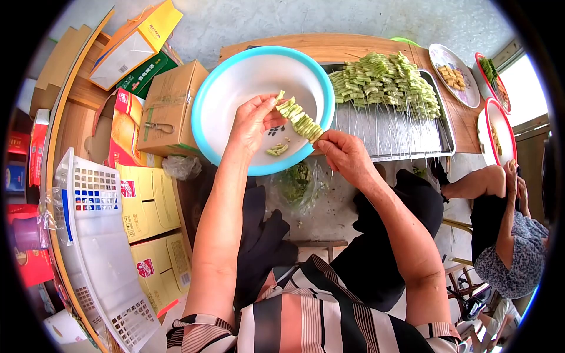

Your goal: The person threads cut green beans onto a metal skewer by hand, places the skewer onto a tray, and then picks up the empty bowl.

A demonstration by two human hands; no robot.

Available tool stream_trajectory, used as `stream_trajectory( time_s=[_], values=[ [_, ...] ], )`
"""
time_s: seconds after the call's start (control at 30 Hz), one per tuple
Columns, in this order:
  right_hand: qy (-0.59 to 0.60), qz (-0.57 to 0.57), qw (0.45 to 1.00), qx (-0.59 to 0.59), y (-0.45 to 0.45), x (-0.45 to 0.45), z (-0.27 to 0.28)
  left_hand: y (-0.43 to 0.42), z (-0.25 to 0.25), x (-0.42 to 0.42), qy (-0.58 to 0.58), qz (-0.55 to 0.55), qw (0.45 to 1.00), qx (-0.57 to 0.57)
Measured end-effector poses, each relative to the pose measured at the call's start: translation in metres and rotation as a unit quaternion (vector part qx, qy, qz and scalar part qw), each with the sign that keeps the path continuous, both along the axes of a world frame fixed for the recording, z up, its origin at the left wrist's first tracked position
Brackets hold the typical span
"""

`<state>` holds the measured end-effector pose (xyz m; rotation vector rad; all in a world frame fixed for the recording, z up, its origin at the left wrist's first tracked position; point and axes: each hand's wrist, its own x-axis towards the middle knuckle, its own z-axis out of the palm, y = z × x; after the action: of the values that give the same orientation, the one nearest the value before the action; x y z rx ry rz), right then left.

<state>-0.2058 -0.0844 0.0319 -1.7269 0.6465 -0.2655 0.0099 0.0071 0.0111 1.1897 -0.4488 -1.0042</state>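
Observation:
Over a white basin with a blue rim (199, 112), my right hand (347, 154) grips one end of a skewer threaded with cut green bean pieces (300, 120). The row of pieces slants up and left from my fist. At its far end my left hand (254, 120) is closed, with thumb and fingertips pinching a short green bean piece (281, 95). A few loose bean pieces (276, 149) lie in the bottom of the basin. Right of the basin, a metal tray (382, 150) holds a heap of filled bean skewers (388, 82), their thin sticks pointing toward me.
Cardboard boxes (170, 109) and a white plastic crate (97, 235) stand on the left. A plate of food pieces (438, 56) and red-rimmed bowls (512, 132) are at the right. Another person (512, 259) sits there. A plastic bag with greens (297, 182) lies below the basin.

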Motion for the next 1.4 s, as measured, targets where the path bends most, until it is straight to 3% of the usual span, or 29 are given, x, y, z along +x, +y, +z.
stream_trajectory(
  time_s=[0.77, 1.4],
  values=[
    [0.006, -0.003, 1.000, 0.008, 0.0015, 0.0003, 0.0019, -0.0002, 0.0005, -0.0010, -0.011, 0.002, 1.000, 0.006],
    [0.008, -0.015, 0.997, -0.081, 0.0056, 0.0005, 0.0034, 0.0012, 0.0010, 0.0022, 0.015, -0.009, 1.000, 0.008]
  ],
)
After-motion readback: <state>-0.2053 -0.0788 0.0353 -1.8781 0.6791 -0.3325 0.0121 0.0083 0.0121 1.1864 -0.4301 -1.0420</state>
